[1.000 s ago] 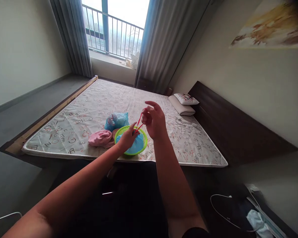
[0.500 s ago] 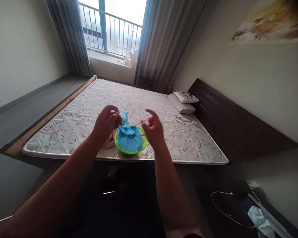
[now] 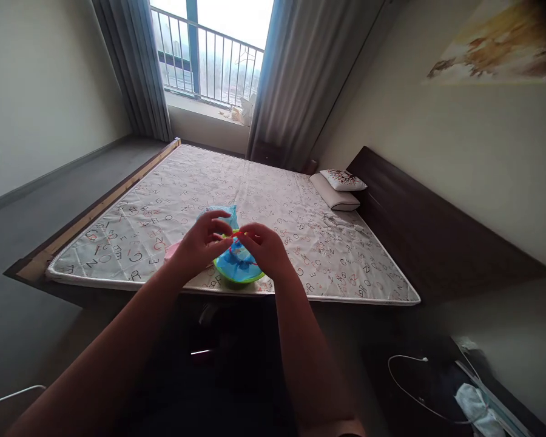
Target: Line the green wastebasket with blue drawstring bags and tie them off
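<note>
A blue plastic bag (image 3: 235, 267) with a red drawstring (image 3: 238, 235) sits in a green basket (image 3: 240, 281) at the near edge of the mattress. My left hand (image 3: 204, 243) and my right hand (image 3: 266, 250) meet above the basket, fingertips almost touching. Both pinch the red drawstring between thumb and fingers. Part of the bag's gathered mouth is hidden behind my fingers. Just beyond the basket lies a light-blue crumpled piece of plastic (image 3: 230, 213), partly covered by my left hand. Something pink, perhaps cloth (image 3: 171, 249), shows beside my left wrist.
The letter-patterned mattress (image 3: 273, 188) lies on a wooden bed frame (image 3: 131, 183) with a dark headboard (image 3: 418, 194). A patterned pillow (image 3: 343, 179) rests on a beige one (image 3: 332, 194) at the right. A white cable (image 3: 403, 388) lies at the lower right.
My right hand has moved left and my left hand slightly right, so they now meet over the basket. The drawstring, earlier stretched out to the right, is drawn together between them.
</note>
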Demonstrator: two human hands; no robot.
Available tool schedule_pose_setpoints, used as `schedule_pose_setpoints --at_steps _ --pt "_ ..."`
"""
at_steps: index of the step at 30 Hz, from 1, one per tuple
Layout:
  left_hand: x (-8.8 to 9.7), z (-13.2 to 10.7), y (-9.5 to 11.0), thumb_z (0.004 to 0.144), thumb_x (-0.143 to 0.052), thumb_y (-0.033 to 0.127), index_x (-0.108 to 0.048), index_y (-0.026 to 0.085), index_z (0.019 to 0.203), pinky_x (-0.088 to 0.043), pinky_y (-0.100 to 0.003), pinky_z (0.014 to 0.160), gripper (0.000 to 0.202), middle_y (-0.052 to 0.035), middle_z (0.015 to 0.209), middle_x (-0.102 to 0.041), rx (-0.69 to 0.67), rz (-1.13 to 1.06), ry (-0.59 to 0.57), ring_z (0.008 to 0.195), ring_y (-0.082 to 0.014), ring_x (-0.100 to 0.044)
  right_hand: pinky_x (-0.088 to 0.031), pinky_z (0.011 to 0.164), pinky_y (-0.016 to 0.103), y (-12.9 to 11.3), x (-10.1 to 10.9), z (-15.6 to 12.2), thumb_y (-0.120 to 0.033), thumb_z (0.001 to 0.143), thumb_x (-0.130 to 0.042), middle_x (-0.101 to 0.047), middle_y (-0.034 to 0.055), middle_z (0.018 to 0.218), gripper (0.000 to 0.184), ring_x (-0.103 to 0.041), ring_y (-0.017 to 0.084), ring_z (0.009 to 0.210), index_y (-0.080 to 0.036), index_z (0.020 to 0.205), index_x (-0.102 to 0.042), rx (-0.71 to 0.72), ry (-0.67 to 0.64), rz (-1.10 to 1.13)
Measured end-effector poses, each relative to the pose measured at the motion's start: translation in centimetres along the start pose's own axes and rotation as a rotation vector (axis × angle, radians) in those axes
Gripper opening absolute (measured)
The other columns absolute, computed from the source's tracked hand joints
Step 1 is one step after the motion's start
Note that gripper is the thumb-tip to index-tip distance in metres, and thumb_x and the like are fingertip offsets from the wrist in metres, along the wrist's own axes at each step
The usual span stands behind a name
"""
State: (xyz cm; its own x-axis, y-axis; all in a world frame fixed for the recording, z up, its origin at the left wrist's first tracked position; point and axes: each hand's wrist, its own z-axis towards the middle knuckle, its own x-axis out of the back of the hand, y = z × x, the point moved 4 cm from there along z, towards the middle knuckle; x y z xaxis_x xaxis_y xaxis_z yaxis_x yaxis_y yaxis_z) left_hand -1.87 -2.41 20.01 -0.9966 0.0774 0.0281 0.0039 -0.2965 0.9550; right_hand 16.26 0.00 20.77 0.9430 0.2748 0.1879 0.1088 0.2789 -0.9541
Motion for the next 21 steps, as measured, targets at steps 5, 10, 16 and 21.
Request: schedule_pose_setpoints --at_steps 5,10,16,21 --pt "-2.1 0.3 -3.3 0.077 -0.090 0.031 -0.043 0.032 0.158 -0.056 -0.038 0.101 0.094 -0.0088 0.126 -0.073 -0.009 -0.044 -0.146 0.123 -0.0271 -0.067 -0.031 0.044 0.021 0.0 0.4 0.5 -0.039 0.084 -0.073 -0.048 -0.0082 0.062 0.015 -0.037 0.007 0.049 -0.026 0.089 -0.066 -0.058 0.199 0.343" --pt "-3.7 0.0 -4.0 0.089 -0.079 0.037 -0.056 0.021 0.144 -0.056 -0.028 0.072 0.062 -0.0001 0.086 -0.069 0.022 -0.180 -0.091 0.078 -0.0158 -0.069 -0.023 0.041 0.020 0.6 1.6 0.8 -0.033 0.076 -0.072 -0.040 -0.0109 0.056 0.015 -0.029 0.006 0.046 -0.025 0.085 -0.062 -0.098 0.320 0.466" --pt "-4.5 -0.1 -3.3 0.094 -0.066 0.031 -0.076 0.018 0.107 -0.041 -0.023 0.056 0.021 0.0012 0.073 -0.061 -0.065 0.124 -0.265 0.061 -0.0107 -0.052 -0.024 0.043 0.022 1.3 2.8 0.7 -0.034 0.075 -0.073 -0.039 -0.0115 0.057 0.018 -0.029 0.006 0.045 -0.024 0.088 -0.066 -0.098 0.351 0.315" --pt "-4.8 0.4 -4.5 0.091 -0.069 0.032 -0.074 0.016 0.087 -0.040 -0.027 0.064 0.017 0.0010 0.069 -0.057 -0.163 0.492 -0.069 0.065 -0.0127 -0.049 -0.037 0.055 0.026 -0.5 3.2 0.2 -0.033 0.083 -0.067 -0.048 -0.0080 0.060 0.012 -0.044 0.010 0.055 -0.022 0.087 -0.070 -0.015 0.388 -0.173"
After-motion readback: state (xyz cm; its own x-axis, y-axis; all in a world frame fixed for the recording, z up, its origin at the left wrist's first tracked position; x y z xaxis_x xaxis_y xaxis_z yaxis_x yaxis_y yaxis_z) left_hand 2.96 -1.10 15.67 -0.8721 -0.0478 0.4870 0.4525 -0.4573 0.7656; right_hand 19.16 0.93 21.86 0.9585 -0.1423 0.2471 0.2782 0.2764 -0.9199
